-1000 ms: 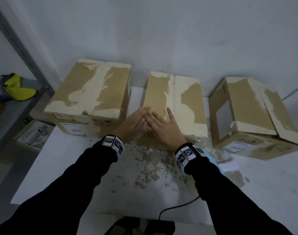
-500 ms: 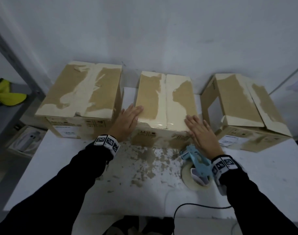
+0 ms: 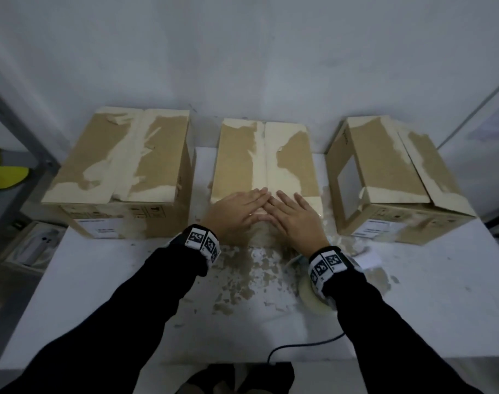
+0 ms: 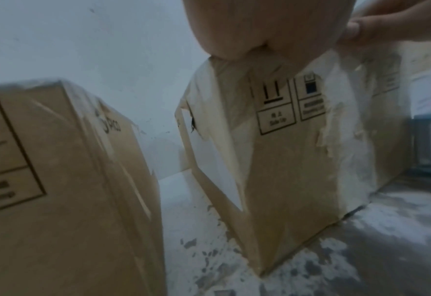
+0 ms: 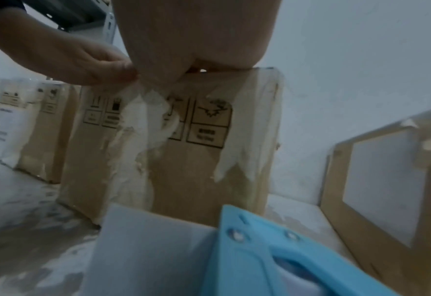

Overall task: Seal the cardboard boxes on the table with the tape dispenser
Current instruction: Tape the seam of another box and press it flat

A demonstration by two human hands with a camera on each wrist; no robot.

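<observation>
Three worn cardboard boxes stand in a row on the white table (image 3: pixel 100 294): a left box (image 3: pixel 123 166), a middle box (image 3: pixel 288 163) and a right box (image 3: pixel 390 172). My left hand (image 3: pixel 239 211) and right hand (image 3: pixel 293 217) lie flat, fingers straight, on the near top edge of the middle box, fingertips meeting at its centre seam. Clear tape runs along that seam and down the front face (image 5: pixel 143 124). The blue tape dispenser (image 5: pixel 285 256) lies on the table under my right wrist, its tape roll (image 3: pixel 313 300) partly hidden by the sleeve.
The right box has a flap (image 3: pixel 430 163) standing off its top and a cut-out window (image 3: pixel 346 191) in its side. Torn cardboard bits litter the table (image 3: pixel 242 280). A black cable (image 3: pixel 299 346) crosses the near edge. A shelf with yellow cloth (image 3: pixel 4 172) stands left.
My hands slid from the outer corners of the middle box's near edge back together at its centre seam. A second ago they were also at the centre.
</observation>
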